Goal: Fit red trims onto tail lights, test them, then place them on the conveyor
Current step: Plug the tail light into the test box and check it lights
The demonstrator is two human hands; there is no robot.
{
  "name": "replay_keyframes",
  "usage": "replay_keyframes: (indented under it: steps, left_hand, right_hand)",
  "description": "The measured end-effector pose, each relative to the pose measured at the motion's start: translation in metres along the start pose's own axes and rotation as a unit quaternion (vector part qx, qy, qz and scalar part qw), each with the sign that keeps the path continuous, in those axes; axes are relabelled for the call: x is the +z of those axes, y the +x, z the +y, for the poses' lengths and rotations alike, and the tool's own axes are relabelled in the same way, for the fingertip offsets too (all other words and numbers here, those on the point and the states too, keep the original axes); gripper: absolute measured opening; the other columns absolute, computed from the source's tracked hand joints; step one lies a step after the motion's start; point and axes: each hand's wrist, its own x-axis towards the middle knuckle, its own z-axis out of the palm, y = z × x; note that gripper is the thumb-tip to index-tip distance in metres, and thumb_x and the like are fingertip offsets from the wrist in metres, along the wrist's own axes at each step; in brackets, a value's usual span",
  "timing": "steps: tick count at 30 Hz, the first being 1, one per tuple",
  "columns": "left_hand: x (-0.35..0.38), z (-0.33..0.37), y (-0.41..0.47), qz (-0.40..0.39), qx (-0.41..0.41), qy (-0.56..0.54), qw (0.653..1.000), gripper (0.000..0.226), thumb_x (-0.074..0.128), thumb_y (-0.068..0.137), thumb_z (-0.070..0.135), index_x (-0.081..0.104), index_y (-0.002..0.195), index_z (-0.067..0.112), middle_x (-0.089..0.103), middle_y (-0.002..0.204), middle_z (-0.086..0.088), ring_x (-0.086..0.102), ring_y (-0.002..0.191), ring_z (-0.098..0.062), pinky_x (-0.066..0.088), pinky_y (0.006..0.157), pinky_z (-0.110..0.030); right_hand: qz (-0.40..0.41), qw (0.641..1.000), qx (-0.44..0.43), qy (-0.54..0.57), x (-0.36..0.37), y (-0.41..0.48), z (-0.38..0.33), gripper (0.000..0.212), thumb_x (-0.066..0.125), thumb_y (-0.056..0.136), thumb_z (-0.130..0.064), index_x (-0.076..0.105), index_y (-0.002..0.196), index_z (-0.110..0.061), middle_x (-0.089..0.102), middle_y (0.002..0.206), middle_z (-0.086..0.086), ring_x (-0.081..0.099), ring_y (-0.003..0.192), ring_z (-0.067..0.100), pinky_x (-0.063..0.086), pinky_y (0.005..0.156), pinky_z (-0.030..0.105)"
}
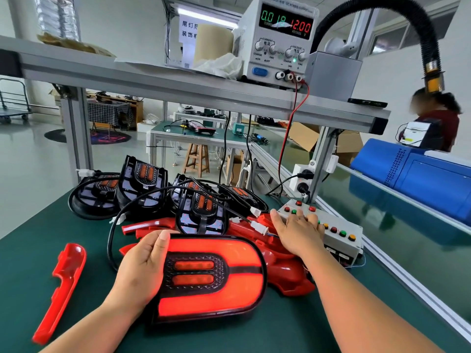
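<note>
loose red trim (pixel 61 284): just one, lying by itself on the green worktop (pixel 25 245), far left
left hand (pixel 142 266): forearm comes up from the bottom edge, hand wrapped round the left end of the lit tail light (pixel 216 276), thumb on its top edge
lit tail light: one, glowing red, front and centre
unlit tail lights (pixel 142 184): at least four piled behind it, cables all tangled
right hand (pixel 298 230): reached forward, fingers flat on the button box (pixel 341 240), holding nothing
conveyor (pixel 407 250): far right
</note>
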Motion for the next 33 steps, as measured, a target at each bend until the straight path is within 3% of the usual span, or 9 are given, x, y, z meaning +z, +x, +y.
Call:
replay_keyframes:
  steps: [8,20,24,28,33]
  left_hand:
    - [-0.001,0.01,-0.003,-0.001,0.016,0.015,1.0,0.042,0.039,0.097,0.043,0.048,0.057,0.036,0.036,0.048,0.012,0.033,0.046,-0.004,0.026,0.043,-0.015]
    - [-0.001,0.011,-0.002,-0.013,0.01,0.003,1.0,0.04,0.038,0.09,0.053,0.042,0.057,0.029,0.033,0.051,0.011,0.029,0.049,-0.004,0.025,0.044,-0.016]
    - [-0.002,0.005,-0.001,-0.015,0.012,0.01,1.0,0.042,0.037,0.088,0.057,0.05,0.065,0.024,0.042,0.058,0.011,0.035,0.055,-0.002,0.031,0.051,-0.017]
    - [-0.001,0.0,0.0,-0.003,-0.006,0.014,1.0,0.043,0.04,0.087,0.057,0.055,0.079,0.019,0.052,0.079,0.004,0.042,0.068,-0.003,0.038,0.06,-0.015]
    - [0.0,0.0,0.0,0.002,0.002,0.015,1.0,0.051,0.04,0.087,0.058,0.053,0.079,0.01,0.051,0.078,0.001,0.039,0.064,-0.001,0.037,0.058,-0.009]
  right_hand:
    - [-0.017,1.0,0.004,0.0,-0.005,0.0,0.003,0.095,-0.004,0.085,-0.077,0.048,0.143,-0.022,0.029,0.159,0.001,0.019,0.136,0.028,0.02,0.106,0.051]
    - [-0.022,1.0,0.012,-0.01,-0.009,0.001,0.001,0.096,-0.003,0.085,-0.077,0.047,0.144,-0.021,0.03,0.158,0.0,0.022,0.134,0.027,0.023,0.1,0.048]
    - [-0.018,1.0,0.007,-0.01,-0.009,-0.001,0.0,0.098,-0.004,0.084,-0.078,0.047,0.143,-0.017,0.034,0.153,0.002,0.024,0.132,0.028,0.023,0.101,0.049]
    - [-0.015,1.0,0.008,-0.02,-0.017,-0.008,0.008,0.101,-0.004,0.083,-0.079,0.037,0.148,-0.014,0.017,0.163,0.005,0.016,0.145,0.028,0.016,0.11,0.052]
    - [-0.016,0.996,0.071,-0.054,-0.022,-0.022,0.032,0.104,-0.005,0.081,-0.082,0.025,0.154,-0.014,-0.002,0.165,0.012,0.006,0.15,0.035,-0.001,0.115,0.056]
